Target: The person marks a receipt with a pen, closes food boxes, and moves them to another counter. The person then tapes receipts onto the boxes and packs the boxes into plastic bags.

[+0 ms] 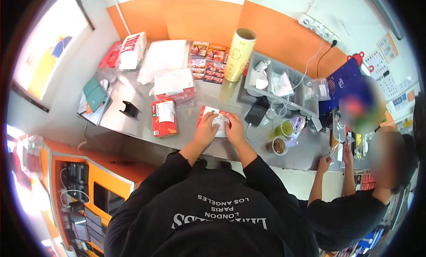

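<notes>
A red box with a white paper label (218, 119) lies on the metal counter in front of me. My left hand (206, 129) rests on its left part, fingers stretched over the label. From the other side my right hand (234, 128) lies on the right part, its fingers apart. Both palms face down, and the thumbs point toward each other over the label. My fingers cover some of the box. To the left stands a similar red box (164, 119) with a white printed slip on top.
Behind are a packet in clear plastic (175, 83), a yellow cylinder (239, 55) and a grey divided bin (284, 81). A black phone (257, 111) and drink cups (278, 145) sit at right. A black holder (129, 109) stands left. Another person's hands (326, 161) work at the far right.
</notes>
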